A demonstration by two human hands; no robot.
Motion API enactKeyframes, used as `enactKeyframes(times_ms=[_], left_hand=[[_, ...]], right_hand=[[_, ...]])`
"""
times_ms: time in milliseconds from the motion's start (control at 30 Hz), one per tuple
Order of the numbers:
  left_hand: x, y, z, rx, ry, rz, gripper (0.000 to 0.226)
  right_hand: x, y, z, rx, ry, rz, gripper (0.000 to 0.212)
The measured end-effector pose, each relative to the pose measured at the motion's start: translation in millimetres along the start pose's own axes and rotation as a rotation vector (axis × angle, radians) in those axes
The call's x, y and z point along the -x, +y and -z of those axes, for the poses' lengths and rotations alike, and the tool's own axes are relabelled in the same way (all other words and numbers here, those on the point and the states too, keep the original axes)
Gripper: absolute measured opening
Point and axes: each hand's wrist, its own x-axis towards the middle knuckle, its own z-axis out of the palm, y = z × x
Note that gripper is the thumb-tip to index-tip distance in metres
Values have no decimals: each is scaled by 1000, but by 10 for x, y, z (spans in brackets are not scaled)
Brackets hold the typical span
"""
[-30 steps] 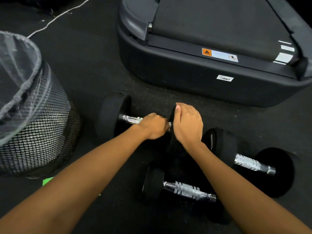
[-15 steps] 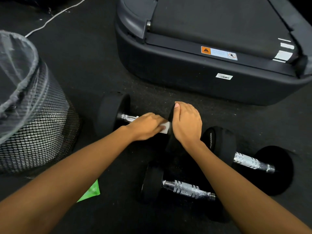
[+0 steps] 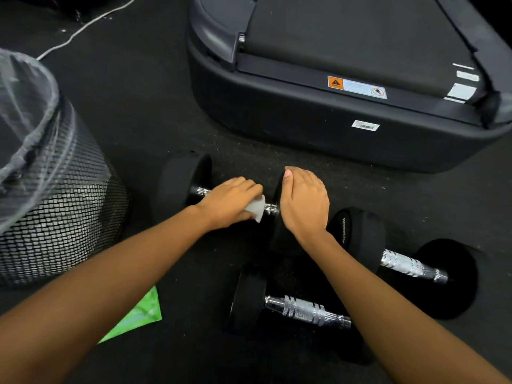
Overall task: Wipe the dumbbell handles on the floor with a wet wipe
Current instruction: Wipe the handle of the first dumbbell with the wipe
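Three black dumbbells with chrome handles lie on the dark floor. My left hand [image 3: 231, 202] presses a white wet wipe [image 3: 256, 208] around the handle of the far dumbbell [image 3: 182, 180], near its right end. My right hand [image 3: 303, 202] rests flat on top of that dumbbell's right weight, holding it. A second dumbbell [image 3: 303, 310] lies nearer me, its right weight hidden under my right forearm. The third dumbbell [image 3: 410, 266] lies to the right.
A mesh waste bin [image 3: 52, 206] with a clear liner stands at the left. A treadmill base [image 3: 318, 128] fills the far right. A green packet [image 3: 138, 314] lies under my left forearm. A white cable [image 3: 91, 22] runs across the far floor.
My left hand has slid a little left along the handle, and the white wipe now shows beyond its fingers. My right hand has stayed on the weight. The view has shifted slightly.
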Motion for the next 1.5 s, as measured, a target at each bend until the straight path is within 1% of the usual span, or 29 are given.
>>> enactKeyframes(times_ms=[100,267,333,433,567,733,867,967,1033,1133,1267,1400,1500], left_hand=[[-47,170,-75,-78,60,-5,40],[-31,262,-113,-68,139,-61,40],[30,165,-83,-82,130,-86,38],[125,58,-58,-68,120,-23,38],[89,204,-115,-5,143,36,36],[-8,297,-126,-17,142,13,37],[20,103,-65,46,62,-48,37],[39,-28,-23,104,-52,22,45],[4,13,-19,143,-113,67,45],[-91,163,-87,194,-135,89,42],[-122,141,-63,178,-138,144,37],[-164,52,15,101,-226,253,40],[-267,152,9,43,-275,261,40]], right_hand=[[-4,-5,16,10,-25,-10,41],[-14,-7,35,10,-38,-20,38],[-7,-4,35,10,-35,-14,38],[-2,-6,24,6,-17,-3,41],[-9,-9,11,11,-17,-4,44],[-27,-7,19,2,-23,-15,40],[-11,2,13,-10,-1,-2,43],[-5,0,6,-14,5,0,44],[-5,-9,15,-14,2,1,44],[-2,-16,25,-16,1,0,43],[-11,-2,23,-26,-3,-7,41],[-14,-2,12,-25,5,-1,42],[-22,-2,10,-21,1,3,43]])
